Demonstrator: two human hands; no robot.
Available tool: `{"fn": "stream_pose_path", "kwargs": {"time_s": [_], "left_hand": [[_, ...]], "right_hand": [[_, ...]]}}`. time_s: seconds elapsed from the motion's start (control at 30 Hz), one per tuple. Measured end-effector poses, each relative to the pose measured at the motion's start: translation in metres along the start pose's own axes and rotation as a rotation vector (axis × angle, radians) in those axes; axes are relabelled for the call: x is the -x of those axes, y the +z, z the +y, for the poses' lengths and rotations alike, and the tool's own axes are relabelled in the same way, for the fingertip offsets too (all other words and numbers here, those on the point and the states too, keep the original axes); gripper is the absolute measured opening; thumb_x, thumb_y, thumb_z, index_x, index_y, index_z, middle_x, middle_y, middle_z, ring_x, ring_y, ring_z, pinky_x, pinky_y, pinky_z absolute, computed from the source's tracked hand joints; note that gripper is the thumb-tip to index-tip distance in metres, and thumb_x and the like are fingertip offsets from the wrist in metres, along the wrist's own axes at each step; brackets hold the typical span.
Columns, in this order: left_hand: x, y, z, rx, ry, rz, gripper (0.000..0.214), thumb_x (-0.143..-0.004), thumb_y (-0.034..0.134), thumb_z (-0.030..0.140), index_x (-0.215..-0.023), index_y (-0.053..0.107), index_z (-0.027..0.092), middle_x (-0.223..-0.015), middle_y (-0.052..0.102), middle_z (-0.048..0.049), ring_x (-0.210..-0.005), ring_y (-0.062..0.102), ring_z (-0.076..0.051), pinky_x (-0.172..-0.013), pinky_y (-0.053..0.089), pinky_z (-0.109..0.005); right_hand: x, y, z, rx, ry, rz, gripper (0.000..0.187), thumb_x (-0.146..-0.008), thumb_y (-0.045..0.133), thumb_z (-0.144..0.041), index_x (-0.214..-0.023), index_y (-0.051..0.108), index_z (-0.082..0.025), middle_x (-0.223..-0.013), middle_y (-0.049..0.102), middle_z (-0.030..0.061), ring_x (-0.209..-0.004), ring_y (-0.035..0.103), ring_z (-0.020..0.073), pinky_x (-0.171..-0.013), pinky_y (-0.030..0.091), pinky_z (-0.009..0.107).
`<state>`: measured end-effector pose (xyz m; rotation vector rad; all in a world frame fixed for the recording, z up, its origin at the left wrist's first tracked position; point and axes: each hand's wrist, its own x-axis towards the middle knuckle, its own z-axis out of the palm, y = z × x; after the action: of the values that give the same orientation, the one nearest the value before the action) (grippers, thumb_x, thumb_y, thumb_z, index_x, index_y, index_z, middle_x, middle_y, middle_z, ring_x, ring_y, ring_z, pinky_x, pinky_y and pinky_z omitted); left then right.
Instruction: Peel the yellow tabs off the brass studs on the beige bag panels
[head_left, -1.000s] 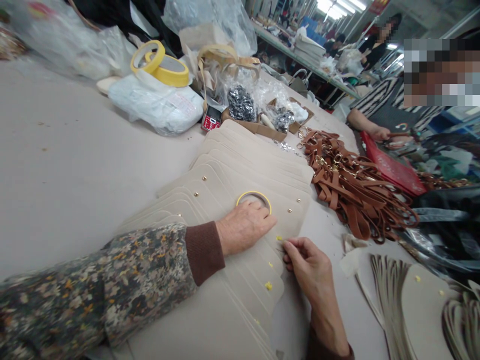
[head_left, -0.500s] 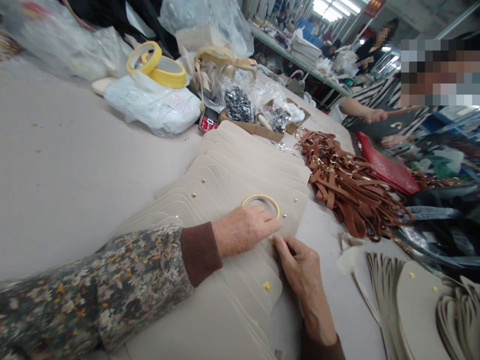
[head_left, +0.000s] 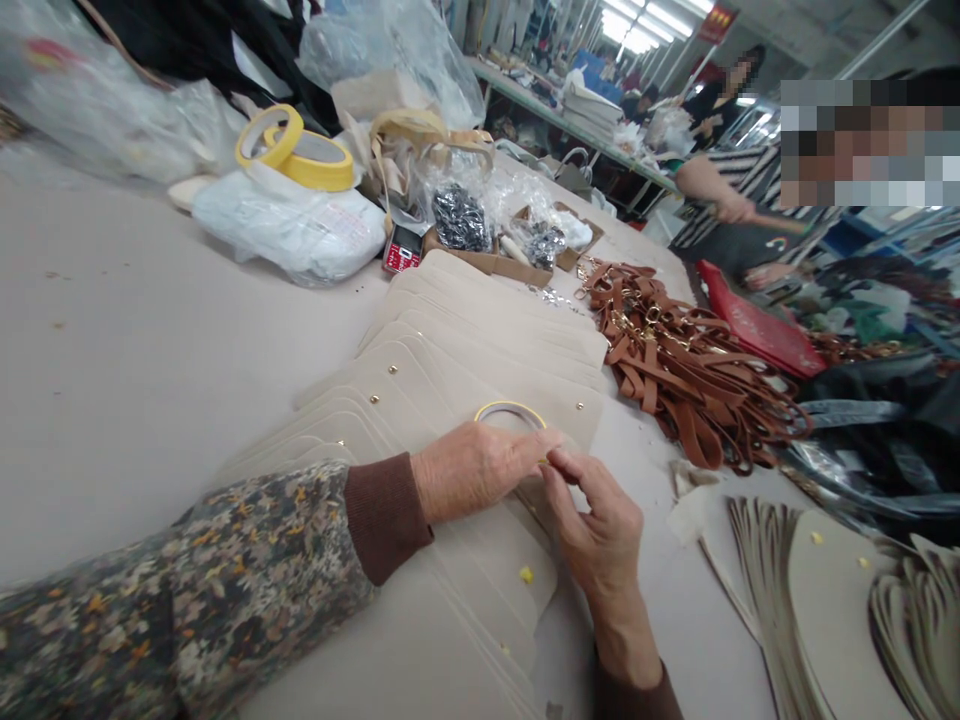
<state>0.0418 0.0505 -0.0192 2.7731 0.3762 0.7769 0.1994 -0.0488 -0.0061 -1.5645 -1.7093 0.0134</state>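
Observation:
My left hand (head_left: 480, 465) is closed around a narrow roll of yellow tape (head_left: 510, 406), whose upper rim shows above the knuckles. The fingers of my right hand (head_left: 604, 525) are pinched together right at the left fingertips, with a bit of yellow tape between the two hands. Both hands are over a fanned stack of beige panels (head_left: 427, 375). Small gold studs (head_left: 392, 370) show on several panels. A small yellow piece of tape (head_left: 526, 575) sticks to a panel below the hands.
Brown straps with gold clasps (head_left: 675, 365) are heaped to the right, near a red item (head_left: 757, 320). More beige panels (head_left: 814, 600) lie at lower right. Yellow tape rolls (head_left: 319, 165) rest on a white plastic-wrapped bundle (head_left: 292, 225). A co-worker's hand (head_left: 731, 205) is across the table.
My right hand has moved up to the left fingertips and now meets them. The tape roll is still in my left hand. The whole view has shifted slightly.

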Motion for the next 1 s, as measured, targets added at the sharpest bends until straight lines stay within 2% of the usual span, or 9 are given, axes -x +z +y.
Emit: {"fn": "stream_pose_path", "kwargs": {"time_s": [0.13, 0.3, 0.4, 0.53, 0.6, 0.7, 0.8, 0.9, 1.0], "left_hand": [[-0.002, -0.003, 0.002, 0.014, -0.008, -0.032, 0.028, -0.100, 0.038, 0.023, -0.124, 0.040, 0.011, -0.089, 0.067, -0.0067, -0.077, 0.066, -0.016, -0.064, 0.051, -0.026], [-0.006, -0.008, 0.004, 0.054, -0.022, -0.070, 0.007, -0.096, 0.043, 0.018, -0.094, 0.050, 0.015, -0.079, 0.062, -0.0013, -0.073, 0.062, -0.014, -0.062, 0.045, -0.023], [-0.008, -0.009, 0.005, -0.011, -0.038, -0.053, 0.010, -0.094, 0.043, 0.015, -0.087, 0.050, 0.017, -0.073, 0.058, 0.0002, -0.065, 0.057, -0.014, -0.057, 0.041, -0.024], [-0.010, -0.008, 0.009, -0.040, -0.017, 0.013, 0.017, -0.094, 0.039, 0.016, -0.082, 0.051, 0.017, -0.070, 0.055, 0.0000, -0.062, 0.053, -0.014, -0.056, 0.039, -0.025], [-0.010, -0.008, 0.011, -0.028, 0.005, 0.061, 0.019, -0.095, 0.037, 0.016, -0.082, 0.051, 0.017, -0.071, 0.055, -0.0002, -0.063, 0.052, -0.014, -0.056, 0.039, -0.025], [-0.008, -0.006, 0.014, -0.040, 0.003, 0.071, 0.019, -0.096, 0.037, 0.016, -0.086, 0.052, 0.016, -0.073, 0.056, -0.0002, -0.065, 0.053, -0.014, -0.058, 0.039, -0.025], [-0.008, -0.004, 0.014, -0.113, -0.066, -0.055, 0.014, -0.095, 0.043, 0.014, -0.088, 0.054, 0.017, -0.075, 0.056, -0.0003, -0.068, 0.054, -0.016, -0.058, 0.040, -0.027], [-0.010, -0.003, 0.013, -0.177, -0.146, -0.205, 0.009, -0.093, 0.048, 0.014, -0.088, 0.055, 0.018, -0.080, 0.058, -0.0026, -0.075, 0.056, -0.020, -0.057, 0.041, -0.028], [-0.011, -0.003, 0.013, -0.173, -0.175, -0.272, 0.008, -0.092, 0.048, 0.015, -0.089, 0.055, 0.018, -0.084, 0.058, -0.0046, -0.080, 0.056, -0.022, -0.059, 0.042, -0.030]], "right_hand": [[-0.002, 0.004, -0.002, 0.111, -0.083, 0.014, 0.013, -0.086, 0.053, -0.012, -0.087, 0.062, -0.020, -0.074, 0.068, 0.0009, -0.064, 0.063, 0.0113, -0.064, 0.051, 0.023], [0.001, 0.007, -0.002, 0.201, -0.085, 0.079, 0.011, -0.083, 0.054, -0.012, -0.081, 0.062, -0.020, -0.065, 0.065, -0.0014, -0.054, 0.059, 0.0090, -0.057, 0.048, 0.020], [0.003, 0.007, -0.006, 0.114, 0.071, 0.086, 0.009, -0.081, 0.056, -0.016, -0.079, 0.064, -0.019, -0.064, 0.065, -0.0014, -0.054, 0.058, 0.0092, -0.056, 0.048, 0.020], [0.003, 0.009, -0.009, -0.282, 0.521, 0.059, 0.013, -0.081, 0.061, -0.029, -0.076, 0.065, -0.017, -0.056, 0.062, -0.0021, -0.047, 0.055, 0.0106, -0.048, 0.047, 0.022], [0.002, 0.009, -0.004, -0.457, 0.692, 0.092, 0.018, -0.077, 0.066, -0.033, -0.072, 0.064, -0.016, -0.050, 0.059, -0.0033, -0.043, 0.053, 0.0102, -0.045, 0.045, 0.022], [0.002, 0.007, 0.013, -0.566, 0.856, 0.152, 0.024, -0.070, 0.074, -0.037, -0.072, 0.065, -0.015, -0.051, 0.059, -0.0036, -0.041, 0.053, 0.0093, -0.042, 0.044, 0.021], [0.003, 0.003, 0.027, -0.547, 0.923, 0.102, 0.031, -0.068, 0.076, -0.041, -0.079, 0.068, -0.014, -0.057, 0.064, -0.0017, -0.045, 0.055, 0.0094, -0.046, 0.048, 0.021], [0.003, 0.002, 0.029, -0.453, 0.877, 0.043, 0.035, -0.071, 0.073, -0.046, -0.083, 0.070, -0.013, -0.060, 0.064, -0.0004, -0.048, 0.057, 0.0103, -0.050, 0.050, 0.023], [0.001, 0.005, 0.026, -0.316, 0.804, -0.002, 0.035, -0.075, 0.068, -0.047, -0.084, 0.070, -0.014, -0.060, 0.065, 0.0003, -0.050, 0.057, 0.0123, -0.051, 0.049, 0.024]]}}
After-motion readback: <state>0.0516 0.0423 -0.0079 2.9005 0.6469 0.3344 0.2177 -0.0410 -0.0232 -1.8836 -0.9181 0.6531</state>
